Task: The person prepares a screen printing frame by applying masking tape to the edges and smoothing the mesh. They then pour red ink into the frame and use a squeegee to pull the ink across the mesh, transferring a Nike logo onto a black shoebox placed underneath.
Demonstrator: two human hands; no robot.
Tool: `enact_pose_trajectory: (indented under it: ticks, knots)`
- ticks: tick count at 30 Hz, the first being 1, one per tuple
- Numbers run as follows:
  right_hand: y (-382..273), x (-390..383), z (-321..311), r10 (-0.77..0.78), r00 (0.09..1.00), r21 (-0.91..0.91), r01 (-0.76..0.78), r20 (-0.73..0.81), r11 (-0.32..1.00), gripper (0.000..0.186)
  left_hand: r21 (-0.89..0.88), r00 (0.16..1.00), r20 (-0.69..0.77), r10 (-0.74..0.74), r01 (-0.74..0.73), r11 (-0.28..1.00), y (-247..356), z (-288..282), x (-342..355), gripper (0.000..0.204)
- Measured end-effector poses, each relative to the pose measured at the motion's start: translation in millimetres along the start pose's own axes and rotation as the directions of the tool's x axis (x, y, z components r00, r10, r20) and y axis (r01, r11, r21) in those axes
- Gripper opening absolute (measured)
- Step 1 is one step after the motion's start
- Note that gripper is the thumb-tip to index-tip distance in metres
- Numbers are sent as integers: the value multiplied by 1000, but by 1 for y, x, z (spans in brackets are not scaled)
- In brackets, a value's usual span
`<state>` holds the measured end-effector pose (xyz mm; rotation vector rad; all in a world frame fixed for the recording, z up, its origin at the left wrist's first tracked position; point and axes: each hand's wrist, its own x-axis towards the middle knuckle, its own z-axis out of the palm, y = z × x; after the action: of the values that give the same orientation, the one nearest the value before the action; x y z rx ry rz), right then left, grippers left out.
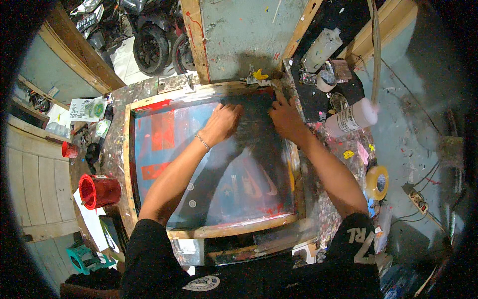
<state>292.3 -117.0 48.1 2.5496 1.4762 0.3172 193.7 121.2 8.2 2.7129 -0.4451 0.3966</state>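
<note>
A wood-framed, blue-grey mesh screen (236, 167) with red patches lies centrally on a paint-spattered surface (112, 144). The left hand (225, 121), fingers curled, is over its far middle; the right hand (288, 119), fingers partly spread, is near its far right corner. Whether either holds anything is unclear. A red pot (103, 192) sits left.

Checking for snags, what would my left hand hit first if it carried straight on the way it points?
Probably the screen frame's far wooden rail; depth is unclear, so your left hand might instead pass above it.
</note>
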Motion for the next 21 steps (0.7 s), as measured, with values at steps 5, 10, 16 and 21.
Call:
enact_pose_trajectory:
  ticks: [5,10,16,21]
  knots:
    - [10,-1,9,-44,999,124,43,5,991,39,-103,992,86,-96,104,989,18,-8,-2,33]
    - [9,16,-2,-6,981,79,-10,195,997,37,-72,994,53,-95,99,992,13,-1,-6,40]
    - [14,17,6,25,979,138,-54,203,989,35,-72,973,-221,61,-78,994,25,6,-24,38]
    - [18,8,2,-3,994,230,-22,108,973,36,-22,968,-204,143,-151,988,26,8,-32,40]
